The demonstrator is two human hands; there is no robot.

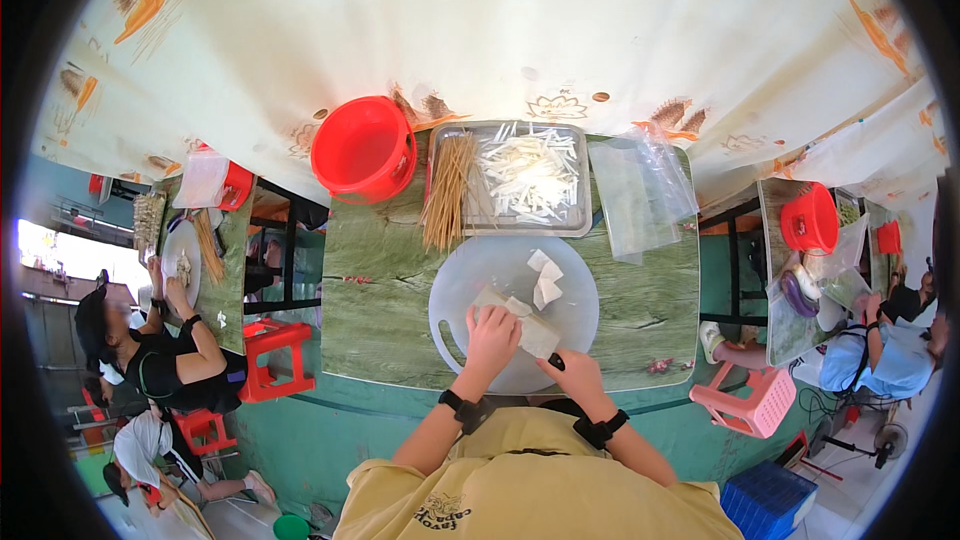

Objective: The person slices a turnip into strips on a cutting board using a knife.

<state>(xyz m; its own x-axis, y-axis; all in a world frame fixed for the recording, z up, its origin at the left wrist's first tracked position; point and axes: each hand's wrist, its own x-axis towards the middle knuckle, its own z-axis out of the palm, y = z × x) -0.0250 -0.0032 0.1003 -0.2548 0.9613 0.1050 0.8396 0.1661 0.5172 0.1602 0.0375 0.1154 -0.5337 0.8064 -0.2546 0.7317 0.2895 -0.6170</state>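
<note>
A round translucent cutting board (pixel 480 367) lies on the table before me. My left hand (pixel 493 334) presses its fingers on a pale, whitish slab of food (pixel 538 337) on the board. My right hand (pixel 574 373) is closed around the black handle of a knife (pixel 556 361); its blade cannot be made out against the slab. Several pale cut pieces (pixel 547 290) lie on the board beyond the slab. Past the board, a metal tray (pixel 525 231) holds a heap of white strips (pixel 529 172) and a bundle of wooden skewers (pixel 448 195), whose ends stick out over the near rim.
A red bucket (pixel 364 150) stands at the table's back left. Clear plastic bags (pixel 637 195) lie at the back right. Other people work at tables on both sides. A red stool (pixel 276 360) and a pink stool (pixel 750 397) flank my table. A curtain (pixel 480 30) hangs behind it.
</note>
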